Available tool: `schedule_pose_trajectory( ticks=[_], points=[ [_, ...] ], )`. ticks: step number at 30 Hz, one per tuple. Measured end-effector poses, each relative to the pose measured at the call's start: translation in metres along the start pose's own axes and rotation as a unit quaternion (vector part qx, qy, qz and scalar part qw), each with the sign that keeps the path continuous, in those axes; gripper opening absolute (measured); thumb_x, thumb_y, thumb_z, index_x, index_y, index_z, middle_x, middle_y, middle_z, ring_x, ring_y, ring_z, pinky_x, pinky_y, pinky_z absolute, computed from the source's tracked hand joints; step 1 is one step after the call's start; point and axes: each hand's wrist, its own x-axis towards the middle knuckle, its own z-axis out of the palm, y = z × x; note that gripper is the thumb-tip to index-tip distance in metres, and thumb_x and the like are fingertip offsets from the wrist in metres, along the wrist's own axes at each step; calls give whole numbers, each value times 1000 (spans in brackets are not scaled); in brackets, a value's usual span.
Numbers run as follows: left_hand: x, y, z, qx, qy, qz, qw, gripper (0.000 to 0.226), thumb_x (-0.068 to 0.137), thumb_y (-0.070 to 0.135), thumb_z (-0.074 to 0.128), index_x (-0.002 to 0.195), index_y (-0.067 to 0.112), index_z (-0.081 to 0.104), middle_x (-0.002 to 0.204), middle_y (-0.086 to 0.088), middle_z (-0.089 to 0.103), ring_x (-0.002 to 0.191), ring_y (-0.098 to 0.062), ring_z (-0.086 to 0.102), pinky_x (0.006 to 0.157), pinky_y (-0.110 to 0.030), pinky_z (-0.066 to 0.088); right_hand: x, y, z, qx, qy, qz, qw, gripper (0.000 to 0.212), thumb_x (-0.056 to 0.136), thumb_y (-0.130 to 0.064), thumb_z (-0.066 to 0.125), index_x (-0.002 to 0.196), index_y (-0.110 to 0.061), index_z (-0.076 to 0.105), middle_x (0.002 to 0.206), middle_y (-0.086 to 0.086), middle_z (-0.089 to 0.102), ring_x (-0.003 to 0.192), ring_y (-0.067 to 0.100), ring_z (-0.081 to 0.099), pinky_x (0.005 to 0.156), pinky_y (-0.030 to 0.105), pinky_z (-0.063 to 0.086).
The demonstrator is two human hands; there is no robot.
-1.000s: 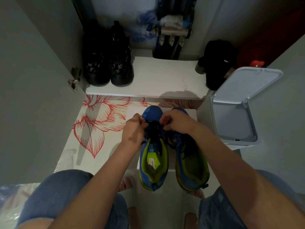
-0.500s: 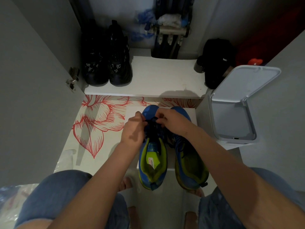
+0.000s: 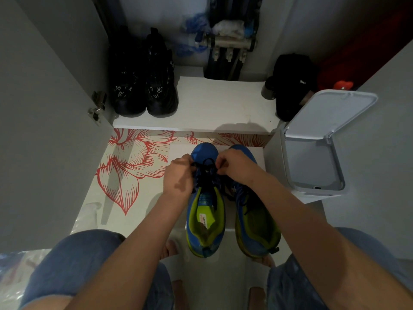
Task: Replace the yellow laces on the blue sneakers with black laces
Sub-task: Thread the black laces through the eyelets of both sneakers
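Closest to me, past my knees, the two blue sneakers stand side by side on the white board point(image 3: 178, 149), heels past its near edge and toes toward its far edge. The left sneaker point(image 3: 205, 222) is the one in hand. The right sneaker point(image 3: 257, 224) beside it already seems to carry dark lacing, though the light is too dim to be sure, and I see no yellow lace anywhere. Over the left sneaker's forward eyelets, my left hand point(image 3: 178, 175) and right hand point(image 3: 239, 167) each have fingers curled in tight, pinching the black lace point(image 3: 207, 173) from either side. Compared with a second ago my hands have drawn slightly apart, so a loop of lace now shows between them near the toe. I take that as the lace being pulled snug through the front holes, with the rows toward the tongue probably left to thread. Beyond the board's far edge lies the red-flowered floor point(image 3: 134, 157), then a white shelf point(image 3: 212, 108) with black shoes point(image 3: 143, 86) at its left end, a black cap point(image 3: 292, 81) at its right, and an open-lidded bin point(image 3: 312, 153).
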Motion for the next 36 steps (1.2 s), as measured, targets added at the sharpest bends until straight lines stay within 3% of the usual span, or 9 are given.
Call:
schedule_pose_trajectory(
  ticks=[8,14,17,19,20,24,26,31,36],
  points=[
    [0,-2,2,153,21,51,987,17,95,6,46,109,-2,53,102,-21,62,88,-36,61,65,-37,47,0,-3,4,-29,18,-32,999,9,93,-11,54,101,-9,57,101,7,59,91,23,58,82,38,48],
    [2,-8,-3,-28,-16,-21,999,15,83,2,64,94,-7,60,93,-25,64,79,-39,66,68,-49,56,-6,0,0,36,19,13,999,11,88,-5,61,98,-6,57,99,4,56,91,18,54,84,32,46],
    [-1,-14,-9,-30,-44,-56,997,19,81,7,69,93,-7,65,91,-23,67,78,-36,67,72,-46,56,-12,2,-3,53,2,17,998,4,86,-3,63,86,-7,64,82,-3,58,76,9,56,71,19,46],
    [-4,-12,-9,-45,-34,-43,997,13,81,5,68,88,-6,66,91,-22,67,80,-36,67,74,-45,56,-14,1,1,72,-4,5,997,9,85,-2,64,94,-3,67,78,-8,57,69,0,52,63,9,41],
    [-6,-10,-9,-72,-27,-26,997,4,82,0,66,84,-2,66,92,-22,67,81,-36,66,75,-46,56,-14,1,3,75,-2,-1,997,10,85,-2,64,95,-3,67,80,-8,57,69,-1,51,63,8,40],
    [-8,-6,-7,-108,-21,-12,994,19,82,-11,54,81,5,64,82,-13,62,69,-27,60,65,-29,56,-14,4,10,109,11,-12,994,11,85,0,64,93,-7,62,84,-1,58,73,9,55,68,20,46],
    [-8,-8,-7,-72,-23,2,997,17,81,-10,57,80,6,64,82,-9,60,73,-27,61,70,-35,55,-13,5,10,111,3,-14,994,9,85,-1,63,89,-9,61,80,-6,56,72,7,54,66,16,44],
    [-7,-5,-7,-29,-42,26,998,17,82,-9,54,75,5,61,78,-10,60,69,-26,59,73,-42,55,-9,4,13,46,-12,-43,998,5,88,-5,59,89,-10,58,87,-3,53,85,14,52,69,19,40],
    [-6,-5,-6,20,-43,57,997,13,90,2,48,95,-1,59,99,-26,61,87,-40,60,70,-42,51,-8,-9,12,-157,37,-113,980,4,93,-14,52,95,-11,55,103,5,49,94,19,47,79,35,40]
  ],
)
